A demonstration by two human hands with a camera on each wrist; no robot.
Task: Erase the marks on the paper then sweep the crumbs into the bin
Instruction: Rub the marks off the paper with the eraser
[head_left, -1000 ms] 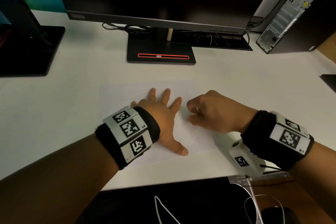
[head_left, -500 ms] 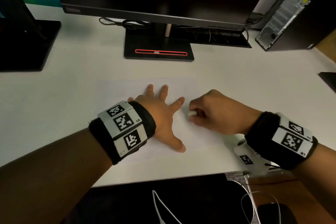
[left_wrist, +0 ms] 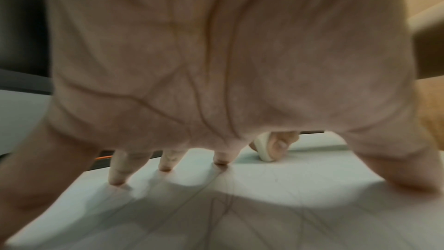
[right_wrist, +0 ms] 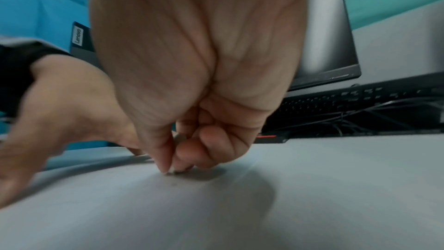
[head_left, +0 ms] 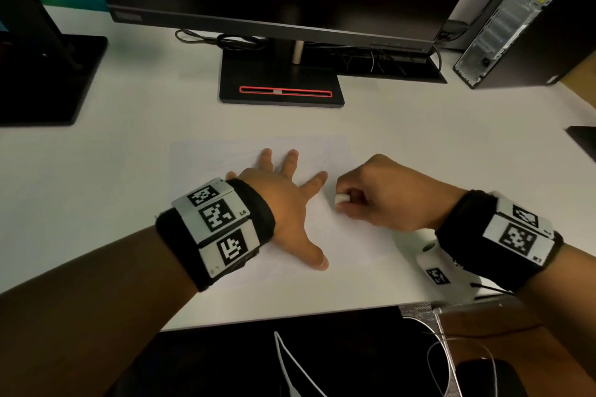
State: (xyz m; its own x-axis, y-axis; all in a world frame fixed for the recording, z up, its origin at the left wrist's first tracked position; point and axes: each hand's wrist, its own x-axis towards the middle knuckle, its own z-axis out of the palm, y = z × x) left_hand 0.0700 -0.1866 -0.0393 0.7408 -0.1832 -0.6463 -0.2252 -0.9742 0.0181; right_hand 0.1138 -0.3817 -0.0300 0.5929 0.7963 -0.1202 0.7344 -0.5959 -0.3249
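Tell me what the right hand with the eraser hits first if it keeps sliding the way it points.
Most likely the left hand's index finger: the right hand aims the eraser leftward across the paper, with a narrow gap between them.

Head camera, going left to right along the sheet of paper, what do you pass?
Left hand, pressed flat on the paper → white eraser → right hand, pinching that eraser.
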